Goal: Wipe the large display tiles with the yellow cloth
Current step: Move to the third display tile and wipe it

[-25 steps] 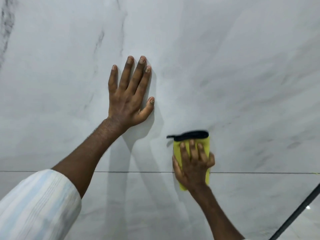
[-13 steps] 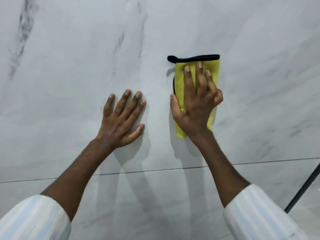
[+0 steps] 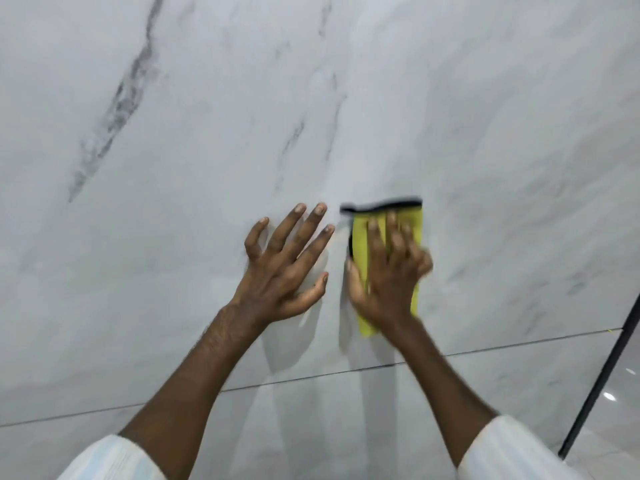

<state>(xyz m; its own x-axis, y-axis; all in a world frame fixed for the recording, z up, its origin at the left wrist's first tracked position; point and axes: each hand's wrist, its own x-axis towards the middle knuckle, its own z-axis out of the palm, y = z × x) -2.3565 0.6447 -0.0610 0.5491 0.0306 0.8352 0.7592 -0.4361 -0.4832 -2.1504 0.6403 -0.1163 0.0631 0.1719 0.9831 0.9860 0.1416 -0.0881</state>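
Observation:
A large white marble-look display tile [image 3: 214, 140] with grey veins fills the view. My right hand [image 3: 389, 271] lies flat on a folded yellow cloth [image 3: 360, 237] with a black edge, pressing it against the tile; the hand is blurred by motion. My left hand [image 3: 284, 268] rests beside it on the bare tile, palm down, fingers spread, holding nothing. Both hands sit just above a thin seam [image 3: 311, 377] where a second tile [image 3: 311, 427] begins below.
A black metal bar [image 3: 602, 372] runs diagonally down the right edge, with glossy floor [image 3: 616, 410] beyond it. White striped sleeves cover both forearms at the bottom of the view.
My right hand swept the cloth up from the seam to higher on the tile, then came back down a little. My left hand slid lower and closer to the right hand.

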